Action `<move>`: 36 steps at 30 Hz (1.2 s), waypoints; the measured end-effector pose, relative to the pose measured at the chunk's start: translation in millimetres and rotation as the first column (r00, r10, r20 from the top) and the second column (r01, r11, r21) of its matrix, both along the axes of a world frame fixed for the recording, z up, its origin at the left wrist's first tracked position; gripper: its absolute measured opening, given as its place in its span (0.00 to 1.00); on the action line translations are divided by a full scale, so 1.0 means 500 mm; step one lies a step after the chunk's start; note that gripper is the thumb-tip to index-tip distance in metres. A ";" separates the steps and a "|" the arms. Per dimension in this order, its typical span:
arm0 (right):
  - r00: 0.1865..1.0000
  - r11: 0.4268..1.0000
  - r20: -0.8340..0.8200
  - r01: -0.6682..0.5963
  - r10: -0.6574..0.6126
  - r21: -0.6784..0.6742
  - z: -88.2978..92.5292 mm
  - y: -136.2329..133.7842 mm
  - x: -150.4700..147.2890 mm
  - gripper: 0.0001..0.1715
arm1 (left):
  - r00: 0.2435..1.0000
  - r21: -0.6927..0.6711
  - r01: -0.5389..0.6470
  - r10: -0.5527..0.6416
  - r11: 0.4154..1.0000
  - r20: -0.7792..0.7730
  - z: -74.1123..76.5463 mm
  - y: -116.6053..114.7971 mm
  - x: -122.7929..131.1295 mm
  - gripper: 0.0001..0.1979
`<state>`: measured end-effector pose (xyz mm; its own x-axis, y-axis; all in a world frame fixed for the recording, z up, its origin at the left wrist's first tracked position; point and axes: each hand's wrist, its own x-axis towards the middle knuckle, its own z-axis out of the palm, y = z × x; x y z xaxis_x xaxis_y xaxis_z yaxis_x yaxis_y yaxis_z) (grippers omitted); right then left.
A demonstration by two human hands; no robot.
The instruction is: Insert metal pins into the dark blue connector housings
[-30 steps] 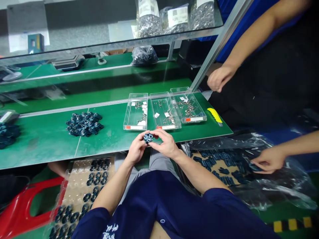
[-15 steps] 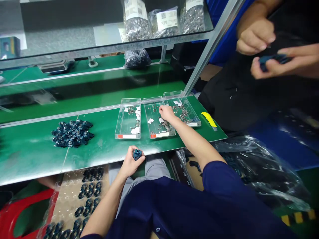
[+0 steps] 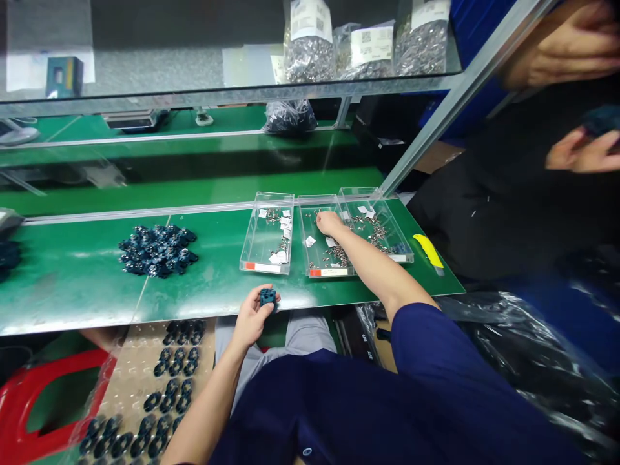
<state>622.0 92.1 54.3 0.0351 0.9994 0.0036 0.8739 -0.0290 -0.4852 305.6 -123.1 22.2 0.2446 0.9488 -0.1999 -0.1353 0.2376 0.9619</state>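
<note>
My left hand (image 3: 252, 314) is closed around a small dark blue plastic part (image 3: 267, 298) at the near edge of the green table (image 3: 213, 278). My right hand (image 3: 328, 223) reaches into the middle clear tray (image 3: 323, 271), fingers curled down among small metal pieces (image 3: 335, 254); whether it holds one is hidden. Two more clear trays flank it, a left tray (image 3: 264, 266) and a right tray (image 3: 401, 258), both with small metal parts and white slips.
A heap of dark blue parts (image 3: 155, 250) lies left on the table. A yellow utility knife (image 3: 429, 251) rests right of the trays. A blister sheet of parts (image 3: 159, 387) sits over a red stool (image 3: 29, 400). A co-worker's hands (image 3: 576, 150) work at right.
My right hand left the blue part and reached into the middle tray, where it stays. My left hand keeps the part. The co-worker's hands rose from the bag.
</note>
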 end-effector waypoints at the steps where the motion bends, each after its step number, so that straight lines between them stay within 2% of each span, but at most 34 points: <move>1: 0.999 0.999 -0.006 0.043 -0.043 -0.020 0.011 -0.008 -0.001 0.07 | 1.000 -0.018 -0.008 0.008 1.000 0.021 0.001 0.002 0.000 0.22; 3: 0.994 0.995 -0.054 0.099 -0.100 -0.030 0.036 -0.037 -0.013 0.05 | 0.997 -0.029 -0.035 0.037 0.999 0.060 0.004 0.006 0.003 0.21; 5: 0.988 0.995 -0.115 0.097 -0.100 -0.036 0.062 -0.091 -0.044 0.06 | 0.994 0.013 -0.085 0.084 0.996 0.070 0.012 0.012 0.009 0.20; 7: 0.948 0.994 -0.313 0.024 -0.056 -0.105 0.080 -0.170 -0.094 0.07 | 0.989 0.102 -0.145 0.140 0.984 0.055 0.029 0.017 0.017 0.19; 8: 0.889 0.988 -0.456 -0.043 -0.032 -0.151 0.085 -0.217 -0.124 0.08 | 0.987 0.148 -0.161 0.155 0.976 0.051 0.039 0.018 0.020 0.19; 9: 0.792 0.973 -0.610 -0.131 -0.014 -0.192 0.089 -0.265 -0.155 0.09 | 0.986 0.186 -0.168 0.160 0.968 0.056 0.049 0.019 0.023 0.18; 11: 0.617 0.941 -0.787 -0.274 0.015 -0.197 0.092 -0.356 -0.212 0.11 | 0.987 0.239 -0.151 0.134 0.959 0.085 0.069 0.016 0.025 0.19; 13: 0.564 0.927 -0.822 -0.342 0.072 -0.153 0.092 -0.424 -0.255 0.14 | 0.990 0.269 -0.121 0.096 0.956 0.102 0.085 0.007 0.022 0.19; 15: 0.580 0.923 -0.804 -0.366 0.130 -0.115 0.090 -0.464 -0.280 0.15 | 0.991 0.301 -0.125 0.103 0.945 0.088 0.096 -0.008 0.016 0.19; 19: 0.665 0.933 -0.714 -0.356 0.217 -0.048 0.086 -0.486 -0.296 0.16 | 0.981 0.366 -0.192 0.192 0.911 0.036 0.104 -0.039 0.003 0.18; 21: 0.681 0.930 -0.685 -0.368 0.259 -0.014 0.084 -0.487 -0.297 0.17 | 0.978 0.390 -0.196 0.207 0.900 0.014 0.104 -0.047 -0.004 0.18; 24: 0.648 0.925 -0.714 -0.380 0.264 -0.003 0.088 -0.486 -0.295 0.17 | 0.981 0.418 -0.144 0.186 0.897 -0.062 0.101 -0.049 -0.017 0.17; 27: 0.611 0.953 -0.763 -0.303 0.210 0.019 0.104 -0.484 -0.289 0.18 | 0.969 0.435 -0.045 0.145 0.899 -0.199 0.094 -0.045 -0.034 0.21; 29: 0.581 0.954 -0.790 -0.298 0.195 0.016 0.118 -0.481 -0.288 0.19 | 0.943 0.462 -0.019 0.170 0.886 -0.288 0.088 -0.044 -0.043 0.23; 33: 0.507 0.906 -0.845 -0.419 0.172 -0.067 0.136 -0.472 -0.297 0.20 | 0.880 0.501 -0.002 0.239 0.865 -0.410 0.079 -0.047 -0.048 0.21; 36: 0.491 0.880 -0.856 -0.465 0.163 -0.100 0.134 -0.462 -0.306 0.18 | 0.861 0.558 0.031 0.262 0.829 -0.437 0.082 -0.049 -0.048 0.20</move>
